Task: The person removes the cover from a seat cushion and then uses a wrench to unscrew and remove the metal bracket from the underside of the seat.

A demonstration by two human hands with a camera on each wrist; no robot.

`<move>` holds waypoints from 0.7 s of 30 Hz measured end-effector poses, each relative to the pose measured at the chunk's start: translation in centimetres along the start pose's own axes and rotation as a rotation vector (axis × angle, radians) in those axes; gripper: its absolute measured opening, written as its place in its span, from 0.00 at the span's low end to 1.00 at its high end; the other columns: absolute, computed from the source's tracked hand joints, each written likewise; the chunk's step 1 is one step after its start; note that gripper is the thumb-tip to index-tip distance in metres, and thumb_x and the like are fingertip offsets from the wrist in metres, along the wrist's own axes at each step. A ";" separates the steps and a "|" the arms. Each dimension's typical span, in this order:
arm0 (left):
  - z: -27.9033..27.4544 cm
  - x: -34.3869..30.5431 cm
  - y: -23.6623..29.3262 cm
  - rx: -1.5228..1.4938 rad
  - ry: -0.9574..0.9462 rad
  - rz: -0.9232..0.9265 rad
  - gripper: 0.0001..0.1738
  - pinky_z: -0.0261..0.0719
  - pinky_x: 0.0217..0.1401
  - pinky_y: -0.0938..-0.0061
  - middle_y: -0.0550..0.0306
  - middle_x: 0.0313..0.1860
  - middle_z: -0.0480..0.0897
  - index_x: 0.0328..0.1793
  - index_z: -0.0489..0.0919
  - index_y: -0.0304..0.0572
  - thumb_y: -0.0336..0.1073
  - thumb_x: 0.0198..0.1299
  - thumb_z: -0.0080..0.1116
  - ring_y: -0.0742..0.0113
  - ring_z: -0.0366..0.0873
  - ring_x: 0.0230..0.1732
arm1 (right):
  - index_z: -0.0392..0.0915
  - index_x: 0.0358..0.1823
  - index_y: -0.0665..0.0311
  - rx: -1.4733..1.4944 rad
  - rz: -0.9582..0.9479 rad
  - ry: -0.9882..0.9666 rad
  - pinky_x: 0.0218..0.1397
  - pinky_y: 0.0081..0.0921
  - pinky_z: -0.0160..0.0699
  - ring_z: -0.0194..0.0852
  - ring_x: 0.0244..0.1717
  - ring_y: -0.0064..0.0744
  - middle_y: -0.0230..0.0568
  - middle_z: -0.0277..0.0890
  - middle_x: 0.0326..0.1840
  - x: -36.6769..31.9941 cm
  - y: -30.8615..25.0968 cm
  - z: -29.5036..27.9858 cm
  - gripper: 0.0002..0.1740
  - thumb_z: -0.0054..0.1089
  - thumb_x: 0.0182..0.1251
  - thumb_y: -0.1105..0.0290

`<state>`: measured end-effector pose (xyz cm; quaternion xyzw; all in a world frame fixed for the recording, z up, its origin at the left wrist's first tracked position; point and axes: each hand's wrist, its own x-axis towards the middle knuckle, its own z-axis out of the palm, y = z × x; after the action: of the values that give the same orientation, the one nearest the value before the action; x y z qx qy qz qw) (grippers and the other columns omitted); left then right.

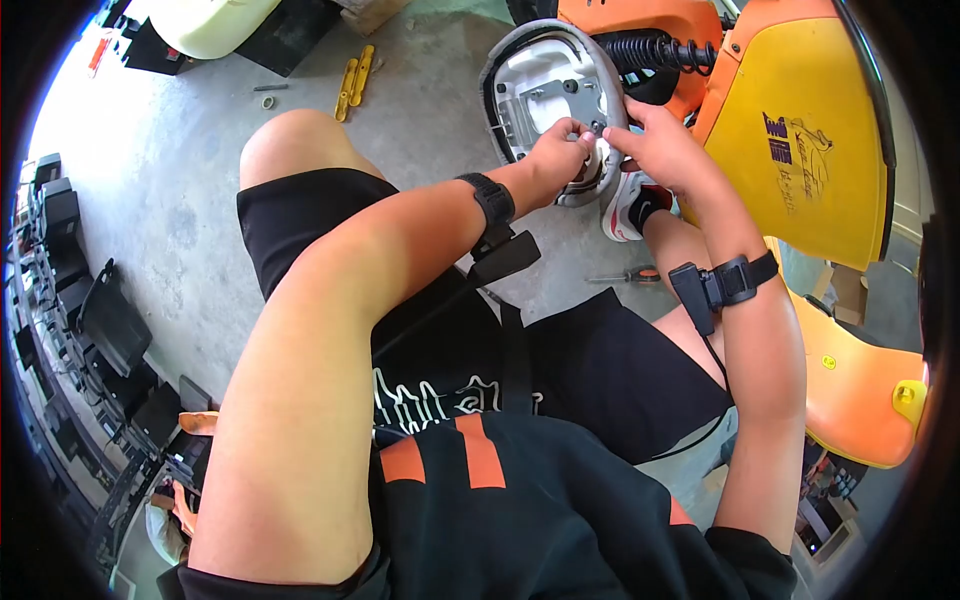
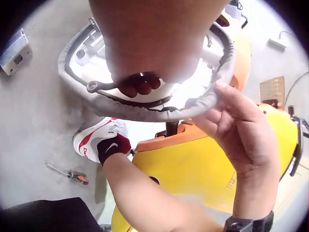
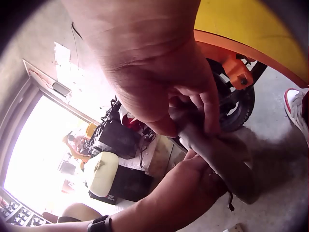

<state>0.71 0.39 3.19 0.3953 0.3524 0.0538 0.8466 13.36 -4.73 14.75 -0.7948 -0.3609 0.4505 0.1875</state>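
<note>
An upturned seat (image 1: 535, 75), with a white plastic underside and a grey cover folded over its edge, is held up in front of the person's legs. My left hand (image 1: 556, 162) reaches over its near side with curled fingers. In the left wrist view those fingers grip a wrench (image 2: 92, 87), whose ring end sticks out to the left above the seat's rim; the rest of it is hidden by the hand. My right hand (image 1: 662, 150) holds the grey rim (image 2: 212, 104) from the right side, thumb on the edge.
A yellow and orange scooter panel (image 1: 810, 150) stands close on the right, with a black coil spring (image 1: 660, 52) behind the seat. On the floor lie a screwdriver (image 1: 625, 276), two yellow bars (image 1: 352, 85) and a small ring (image 1: 267, 102). An orange shell (image 1: 860, 390) lies right.
</note>
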 end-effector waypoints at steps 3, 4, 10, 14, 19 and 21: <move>0.1 0.2 -0.4 -0.097 0.005 -0.040 0.11 0.69 0.32 0.75 0.60 0.31 0.73 0.51 0.69 0.43 0.42 0.73 0.49 0.72 0.69 0.30 | 0.60 0.70 0.77 -0.019 0.001 0.022 0.42 0.31 0.85 0.81 0.45 0.36 0.55 0.79 0.52 0.2 0.1 0.1 0.36 0.61 0.64 0.67; 0.3 0.1 -0.6 -0.134 0.030 -0.026 0.11 0.69 0.32 0.74 0.61 0.30 0.72 0.51 0.69 0.43 0.41 0.73 0.49 0.72 0.68 0.29 | 0.60 0.70 0.75 -0.025 -0.001 0.024 0.43 0.31 0.85 0.81 0.46 0.36 0.55 0.79 0.52 0.1 -0.1 0.1 0.36 0.61 0.64 0.67; -0.2 0.9 -0.7 0.250 0.206 0.172 0.10 0.73 0.35 0.65 0.54 0.32 0.78 0.47 0.72 0.39 0.39 0.71 0.49 0.63 0.76 0.31 | 0.61 0.71 0.73 0.026 0.008 -0.004 0.42 0.30 0.84 0.82 0.45 0.35 0.54 0.79 0.53 -0.2 -0.4 -0.1 0.35 0.61 0.64 0.68; -1.1 -0.5 2.4 1.044 0.081 0.391 0.11 0.75 0.49 0.52 0.34 0.40 0.81 0.44 0.77 0.32 0.35 0.66 0.51 0.40 0.79 0.47 | 0.62 0.70 0.74 -0.049 0.043 -0.036 0.49 0.31 0.81 0.81 0.49 0.38 0.56 0.78 0.55 0.3 0.5 -0.6 0.35 0.61 0.63 0.69; -2.6 -0.8 2.8 1.237 -0.010 0.692 0.10 0.77 0.46 0.53 0.43 0.40 0.81 0.44 0.79 0.38 0.36 0.65 0.52 0.42 0.80 0.46 | 0.61 0.70 0.74 -0.212 -0.117 0.006 0.68 0.30 0.66 0.73 0.64 0.48 0.59 0.71 0.64 0.5 0.3 -0.5 0.35 0.60 0.62 0.70; -2.7 -0.9 3.9 1.408 -0.060 0.654 0.10 0.79 0.46 0.55 0.46 0.41 0.81 0.46 0.80 0.43 0.35 0.61 0.53 0.46 0.81 0.47 | 0.61 0.70 0.74 -0.282 -0.147 0.027 0.68 0.30 0.66 0.71 0.65 0.48 0.59 0.69 0.66 0.1 -0.4 -0.4 0.36 0.60 0.61 0.70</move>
<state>-0.96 4.45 5.22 0.9252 0.1460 0.0538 0.3462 13.59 -4.42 15.13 -0.7906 -0.4752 0.3697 0.1113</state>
